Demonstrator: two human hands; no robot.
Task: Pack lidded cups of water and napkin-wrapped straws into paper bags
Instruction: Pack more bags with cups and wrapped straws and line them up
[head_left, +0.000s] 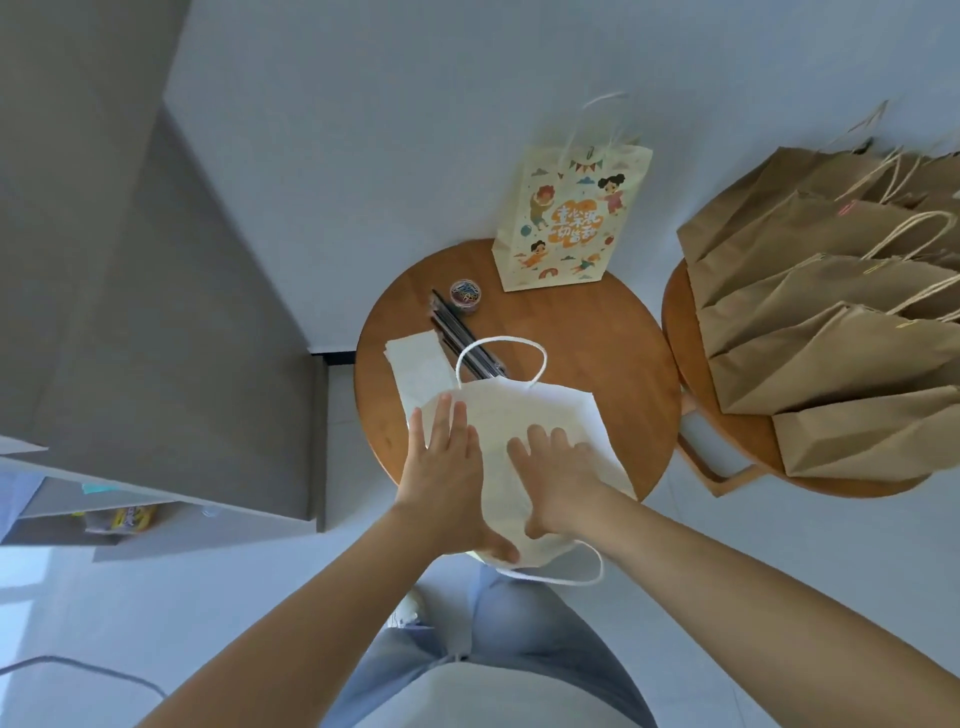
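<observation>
Paper bag, white (545, 415): it lies flat on the round tabletop (597, 338), with its near end and one cord handle (571, 579) hanging past the rim toward you. It appears collapsed, with nothing in it. Your left hand (447, 467) and right hand (563, 480) both lie spread on it with straight fingers, pressing and gripping nothing.

Hazards:
- The overhang means the bag could slide off into your lap if you ease the pressure.
- Lifting or opening it could sweep the items just beyond its far edge off the tabletop.

Those items are a white napkin stack (415, 364), partly under the bag, a bundle of dark straws (457, 332), and a small round tub (466, 294) of coloured paper clips.

Printed bag (566, 223): it stands upright at the far rim with its contents hidden, and a knock could tip it off.

Brown bags (831, 364): they lie in an overlapping row on their sides on the second tabletop (737, 447), contents not visible.

Cups: none in view, so packing has likely not begun for this bag.
</observation>
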